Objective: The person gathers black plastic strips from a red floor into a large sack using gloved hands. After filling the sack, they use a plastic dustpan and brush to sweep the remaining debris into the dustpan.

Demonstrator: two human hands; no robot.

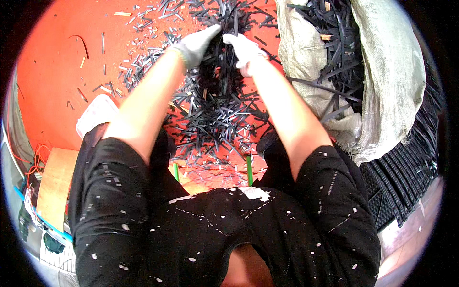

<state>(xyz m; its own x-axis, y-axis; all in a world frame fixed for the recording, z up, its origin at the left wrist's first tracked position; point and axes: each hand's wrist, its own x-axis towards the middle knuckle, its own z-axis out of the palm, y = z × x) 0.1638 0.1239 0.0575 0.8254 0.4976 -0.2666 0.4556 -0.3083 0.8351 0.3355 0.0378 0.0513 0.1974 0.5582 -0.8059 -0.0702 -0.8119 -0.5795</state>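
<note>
Both my hands wear white gloves and reach forward over a heap of short black strips (210,110) on the red floor. My left hand (193,48) comes in from the left side of the heap, its fingers together and pointing toward the right hand. Facing it across a narrow gap, my right hand (246,52) curves its fingers inward. Between the two gloves is a dense dark clump of black strips (229,19), gathered from both sides. The undersides of the fingers are hidden by the gloves and strips.
At right, a pale woven sack (392,71) lies open with black strips inside. Ribbed black pieces (401,177) are stacked beyond it. A white plastic container (98,112) stands by my left arm, near a wooden board (57,184). Loose strips litter the red floor (52,62).
</note>
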